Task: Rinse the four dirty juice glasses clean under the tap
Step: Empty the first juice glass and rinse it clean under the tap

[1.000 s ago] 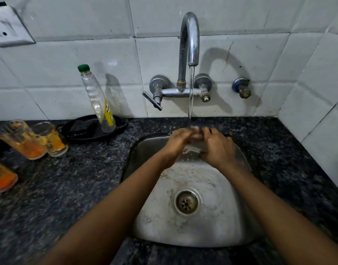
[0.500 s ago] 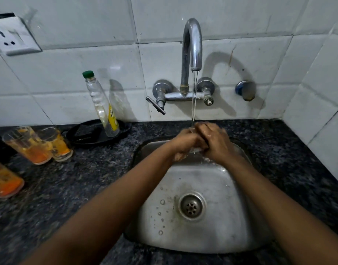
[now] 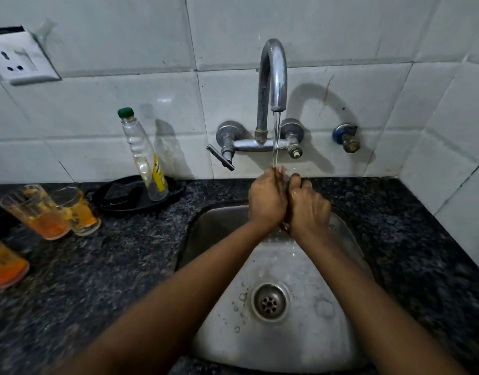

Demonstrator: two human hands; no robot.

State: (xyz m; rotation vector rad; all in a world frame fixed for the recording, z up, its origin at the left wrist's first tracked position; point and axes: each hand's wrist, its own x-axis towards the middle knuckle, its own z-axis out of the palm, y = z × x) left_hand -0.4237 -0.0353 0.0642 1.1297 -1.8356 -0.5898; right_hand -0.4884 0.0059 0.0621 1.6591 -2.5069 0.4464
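My left hand (image 3: 265, 198) and my right hand (image 3: 310, 209) are pressed together over the back of the steel sink (image 3: 327, 334), directly under the running stream (image 3: 275, 142) from the curved tap (image 3: 273, 74). They close around a clear juice glass (image 3: 289, 180). Only a wet glint of it shows between the fingers. On the dark counter at the left stand three dirty glasses with orange residue: a tilted-looking one (image 3: 34, 212), one just right of it (image 3: 82, 212), and one cut off by the left edge (image 3: 4, 263).
A clear bottle with a green cap (image 3: 146, 158) stands on a black tray (image 3: 119, 196) against the tiled wall. The tap's lever (image 3: 220, 156) sticks out to the left. A blue valve (image 3: 346, 138) sits right of the tap, a wall socket (image 3: 19, 60) at the top left.
My hands have moved closer together and risen toward the spout, rubbing under the stream. The view has shifted slightly; the glasses on the counter have not moved.
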